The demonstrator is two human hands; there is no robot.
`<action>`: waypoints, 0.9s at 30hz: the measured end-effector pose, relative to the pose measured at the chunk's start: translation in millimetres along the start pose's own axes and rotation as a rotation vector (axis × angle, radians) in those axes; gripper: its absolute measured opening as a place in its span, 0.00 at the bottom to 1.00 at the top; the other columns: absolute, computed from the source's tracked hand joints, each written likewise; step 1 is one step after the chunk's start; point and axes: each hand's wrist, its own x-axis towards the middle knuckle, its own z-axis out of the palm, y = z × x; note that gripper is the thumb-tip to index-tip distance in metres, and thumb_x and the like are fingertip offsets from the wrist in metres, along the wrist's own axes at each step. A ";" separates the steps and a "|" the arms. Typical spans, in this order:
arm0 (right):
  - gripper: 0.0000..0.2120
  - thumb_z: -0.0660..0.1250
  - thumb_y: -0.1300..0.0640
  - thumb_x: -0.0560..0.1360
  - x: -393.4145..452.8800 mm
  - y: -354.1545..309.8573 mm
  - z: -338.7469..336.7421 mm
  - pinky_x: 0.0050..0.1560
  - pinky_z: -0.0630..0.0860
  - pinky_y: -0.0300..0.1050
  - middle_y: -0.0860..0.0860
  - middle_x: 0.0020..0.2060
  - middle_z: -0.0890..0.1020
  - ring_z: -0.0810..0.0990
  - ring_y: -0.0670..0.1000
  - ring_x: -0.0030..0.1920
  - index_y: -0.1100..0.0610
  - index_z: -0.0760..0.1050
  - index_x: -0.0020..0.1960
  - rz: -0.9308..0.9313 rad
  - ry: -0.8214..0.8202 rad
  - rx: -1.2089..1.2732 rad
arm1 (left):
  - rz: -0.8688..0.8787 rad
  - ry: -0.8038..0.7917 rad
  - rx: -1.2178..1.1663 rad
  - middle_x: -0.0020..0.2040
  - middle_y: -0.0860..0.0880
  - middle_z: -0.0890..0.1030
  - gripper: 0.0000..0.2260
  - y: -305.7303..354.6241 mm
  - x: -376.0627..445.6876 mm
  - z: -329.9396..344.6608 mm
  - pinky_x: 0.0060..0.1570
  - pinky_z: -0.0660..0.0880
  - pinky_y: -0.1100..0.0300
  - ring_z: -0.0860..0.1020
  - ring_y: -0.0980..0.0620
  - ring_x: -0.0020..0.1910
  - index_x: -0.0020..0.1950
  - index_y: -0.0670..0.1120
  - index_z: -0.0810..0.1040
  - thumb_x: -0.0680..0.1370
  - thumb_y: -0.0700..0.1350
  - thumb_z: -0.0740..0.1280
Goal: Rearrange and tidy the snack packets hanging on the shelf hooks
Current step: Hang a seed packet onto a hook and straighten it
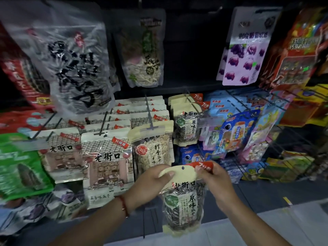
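Dim shop shelf hooks; both hands, left hand [152,178] and right hand [214,180], pinch sunflower seed packet [182,197] header, upright, below matching seed packets' hook [192,103].

Both forearms reach up and forward from the lower edge of the view, converging toward the middle, the left one bare with a red cord bracelet [123,205] around its wrist. The left hand [150,181] is turned with its back toward the camera, its fingers [164,174] curled inward and its thumb lying flat across the front of what it pinches. The right hand [215,181] sits just beside it at the same height, back angled outward, its thumb and fingers bent together in a pinch, the two hands close but not touching each other.
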 end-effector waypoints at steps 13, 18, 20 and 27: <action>0.03 0.70 0.57 0.76 -13.5 -10.6 19.7 0.36 0.73 0.30 0.51 0.43 0.84 0.82 0.43 0.41 0.56 0.78 0.49 -0.055 -0.028 0.050 | 0.091 0.020 0.487 0.36 0.51 0.80 0.10 13.8 -9.8 -21.4 0.29 0.69 0.60 0.74 0.57 0.28 0.53 0.51 0.80 0.81 0.55 0.63; 0.04 0.71 0.57 0.76 -2.2 -8.7 -11.7 0.42 0.75 0.38 0.51 0.45 0.84 0.83 0.47 0.45 0.54 0.79 0.50 -0.051 -0.025 0.080 | 0.105 -0.008 0.443 0.38 0.50 0.80 0.10 29.4 10.1 4.2 0.32 0.71 0.58 0.76 0.54 0.33 0.53 0.49 0.79 0.82 0.53 0.62; 0.03 0.71 0.56 0.76 4.6 -7.6 -33.3 0.39 0.74 0.35 0.50 0.45 0.84 0.83 0.46 0.44 0.53 0.78 0.49 -0.054 -0.026 0.079 | 0.094 -0.028 0.351 0.41 0.49 0.81 0.08 36.6 20.1 22.0 0.38 0.75 0.52 0.79 0.50 0.38 0.53 0.51 0.79 0.82 0.52 0.62; 0.05 0.70 0.55 0.77 33.4 0.0 -105.5 0.48 0.80 0.53 0.53 0.45 0.85 0.84 0.53 0.46 0.55 0.79 0.50 -0.050 -0.038 0.083 | 0.017 -0.002 0.217 0.54 0.53 0.81 0.12 66.9 64.9 83.8 0.52 0.74 0.58 0.79 0.57 0.50 0.62 0.51 0.78 0.82 0.52 0.61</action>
